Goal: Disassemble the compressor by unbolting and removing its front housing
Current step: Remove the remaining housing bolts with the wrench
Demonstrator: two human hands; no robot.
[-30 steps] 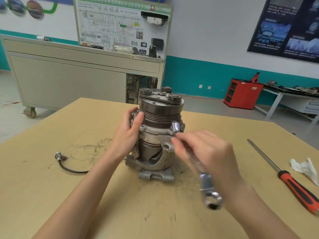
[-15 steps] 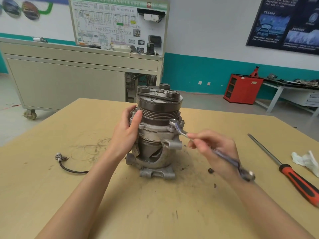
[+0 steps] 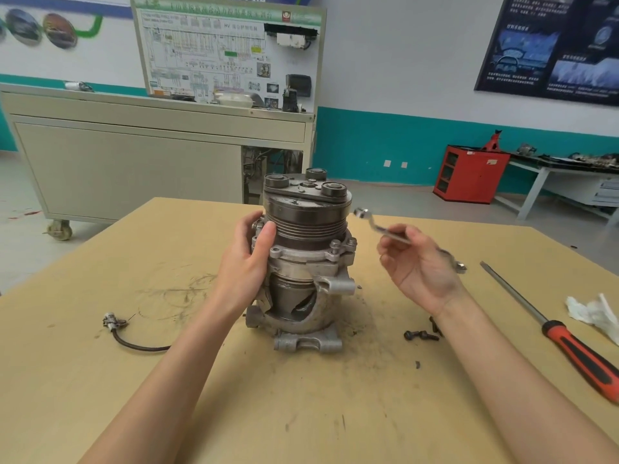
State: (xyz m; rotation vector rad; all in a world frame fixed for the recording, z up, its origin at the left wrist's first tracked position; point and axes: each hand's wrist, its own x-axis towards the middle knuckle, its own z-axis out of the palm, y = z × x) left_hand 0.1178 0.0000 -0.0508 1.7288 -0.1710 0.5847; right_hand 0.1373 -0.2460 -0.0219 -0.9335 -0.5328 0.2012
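My left hand (image 3: 246, 262) grips side of compressor (image 3: 304, 262). Right hand (image 3: 420, 267) pinches wrench (image 3: 378, 227) in air, apart from compressor. I see loose bolts (image 3: 420, 335) on table (image 3: 301, 413) beside right wrist. Compressor stands upright, mid-table.

- Compressor (image 3: 303, 262): is showing dull silver-grey castings; its pulley (image 3: 304, 222) is showing dark grey, banded with fine parallel grooves.
- Wrench (image 3: 385, 229): is gleaming bright silver.
- Bolts (image 3: 420, 335): are showing near-black.
- Table (image 3: 100, 380): is showing pale tan, carrying dark smudges and faint looping grey scribble marks.
- Screwdriver (image 3: 582, 356): is wearing an orange-red handle with black inlay; shaft is showing plain grey.
- Rag (image 3: 593, 313): is showing white.
- Cable (image 3: 134, 343): is showing black, with a grey end plug.
- Cabinet (image 3: 469, 175): is showing red.
- Wall (image 3: 385, 135): is showing white over a teal band.
- Poster (image 3: 552, 45): is showing dark blue.
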